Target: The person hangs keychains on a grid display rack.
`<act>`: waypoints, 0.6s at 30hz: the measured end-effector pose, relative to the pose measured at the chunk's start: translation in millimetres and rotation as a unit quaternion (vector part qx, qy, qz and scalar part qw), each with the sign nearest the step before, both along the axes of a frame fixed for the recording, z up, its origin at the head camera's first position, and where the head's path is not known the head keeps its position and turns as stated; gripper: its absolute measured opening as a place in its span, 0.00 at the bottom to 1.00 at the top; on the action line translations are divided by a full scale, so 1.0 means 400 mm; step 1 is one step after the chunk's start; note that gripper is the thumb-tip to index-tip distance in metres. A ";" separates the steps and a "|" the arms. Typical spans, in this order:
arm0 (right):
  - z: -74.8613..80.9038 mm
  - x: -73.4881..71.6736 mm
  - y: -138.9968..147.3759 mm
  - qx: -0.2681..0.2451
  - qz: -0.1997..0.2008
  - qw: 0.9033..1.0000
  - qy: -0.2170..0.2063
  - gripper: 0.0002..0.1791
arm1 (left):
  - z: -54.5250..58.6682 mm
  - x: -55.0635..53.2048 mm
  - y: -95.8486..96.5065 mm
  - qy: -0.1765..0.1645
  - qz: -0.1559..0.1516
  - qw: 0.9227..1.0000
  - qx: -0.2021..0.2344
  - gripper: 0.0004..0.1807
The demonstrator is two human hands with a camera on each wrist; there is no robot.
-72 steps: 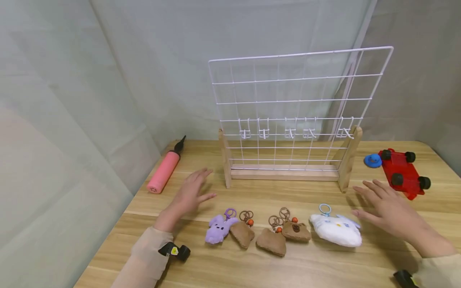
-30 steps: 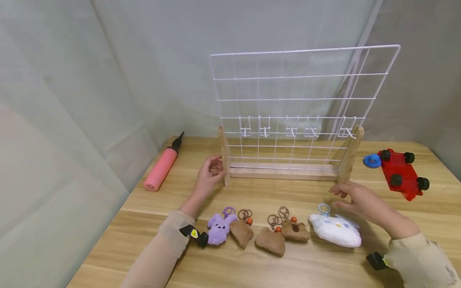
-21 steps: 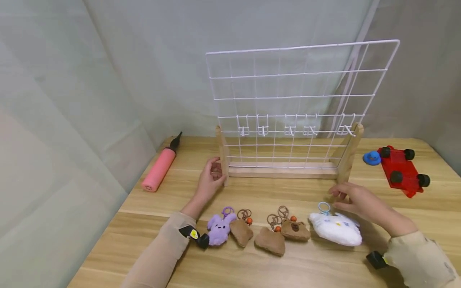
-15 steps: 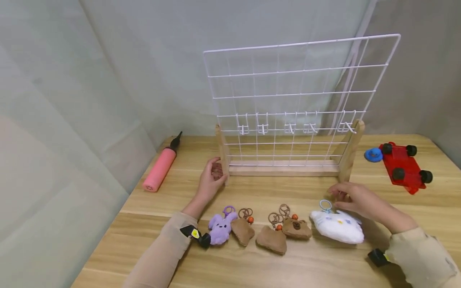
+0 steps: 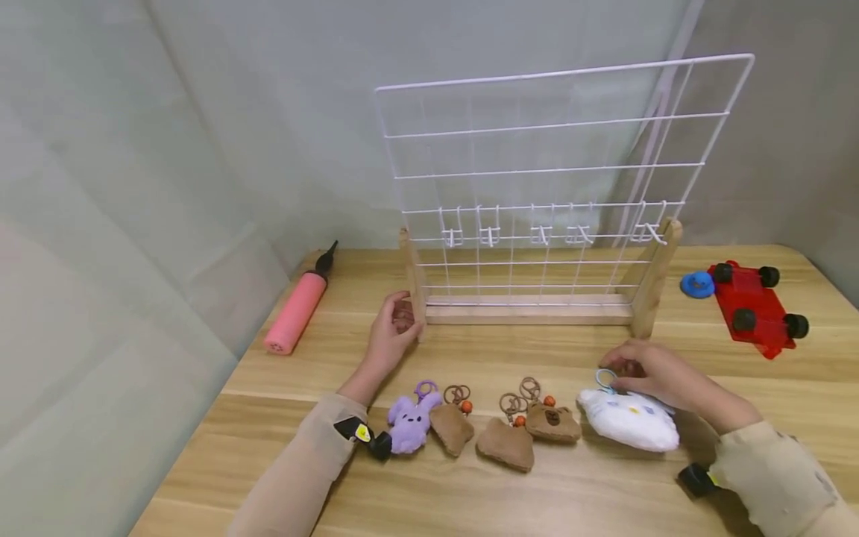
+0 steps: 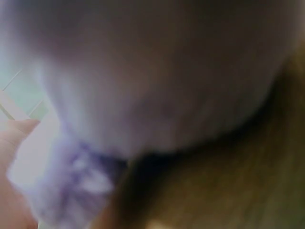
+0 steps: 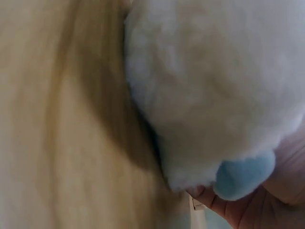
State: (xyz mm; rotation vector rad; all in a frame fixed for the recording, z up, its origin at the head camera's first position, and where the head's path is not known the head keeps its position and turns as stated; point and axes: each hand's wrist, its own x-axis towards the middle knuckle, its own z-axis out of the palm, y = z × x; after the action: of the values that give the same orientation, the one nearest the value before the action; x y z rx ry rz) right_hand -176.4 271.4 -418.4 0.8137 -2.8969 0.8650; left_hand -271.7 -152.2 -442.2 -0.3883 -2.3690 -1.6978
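Observation:
My left hand (image 5: 388,343) grips the left wooden leg of a white wire grid rack (image 5: 526,315), thumb in front and fingers curled at its outer side. My right hand (image 5: 661,377) reaches over a white plush keychain (image 5: 627,421), thumb and fingertips right at its light blue ring (image 5: 607,370), with a gap between them. The white plush (image 7: 214,86) fills much of the right wrist view. Below my left hand lies a purple bunny plush keychain (image 5: 409,425), blurred and close up in the left wrist view. Beside it are several brown plush keychains (image 5: 506,445) with metal rings.
Several white hooks (image 5: 540,235) hang in a row on the grid. A pink hand pump (image 5: 297,313) lies at the left. To the right are a blue rubber duck (image 5: 698,285) and an upturned red toy car (image 5: 758,309). Pale curtains stand behind the wooden table (image 5: 557,507).
Both hands moved inward to the rack's legs. My left hand stays there, while my right hand has shifted from beside the right leg to the white plush's blue ring.

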 end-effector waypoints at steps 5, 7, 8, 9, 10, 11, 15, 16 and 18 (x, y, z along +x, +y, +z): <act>-0.006 -0.001 -0.001 0.004 -0.007 1.000 -0.010 0.12 | 0.000 0.002 0.002 0.011 -0.003 1.000 0.008 0.32; -0.005 0.000 -0.001 0.005 -0.005 1.000 -0.009 0.12 | 0.001 0.003 0.004 0.014 -0.003 1.000 0.013 0.32; -0.005 0.001 0.000 0.005 -0.004 1.000 -0.008 0.12 | 0.002 0.003 0.004 0.015 -0.004 1.000 0.014 0.32; -0.004 0.001 0.000 0.006 -0.004 1.000 -0.006 0.12 | 0.003 0.003 0.005 0.015 -0.004 1.000 0.013 0.32; -0.004 0.002 0.000 0.007 -0.003 1.000 -0.002 0.12 | 0.004 0.003 0.005 0.016 -0.004 1.000 0.013 0.32; -0.004 0.003 0.000 0.008 -0.003 1.000 0.004 0.12 | 0.006 0.003 0.006 0.016 -0.005 1.000 0.013 0.32; -0.008 0.005 -0.003 0.000 0.006 1.000 0.026 0.12 | 0.016 0.010 0.007 0.017 -0.010 1.000 0.010 0.31; -0.010 0.006 -0.004 -0.001 0.006 1.000 0.029 0.12 | 0.015 0.011 0.006 0.016 -0.009 1.000 0.009 0.31; -0.011 0.007 -0.007 -0.007 0.008 1.000 0.026 0.12 | 0.010 0.012 0.004 0.012 -0.009 1.000 0.009 0.31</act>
State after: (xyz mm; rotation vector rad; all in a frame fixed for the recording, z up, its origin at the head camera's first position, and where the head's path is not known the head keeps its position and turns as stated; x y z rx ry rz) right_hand -173.6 268.7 -422.9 0.8462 -2.8409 0.8520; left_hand -267.1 -150.6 -438.3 -0.4268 -2.3383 -1.7113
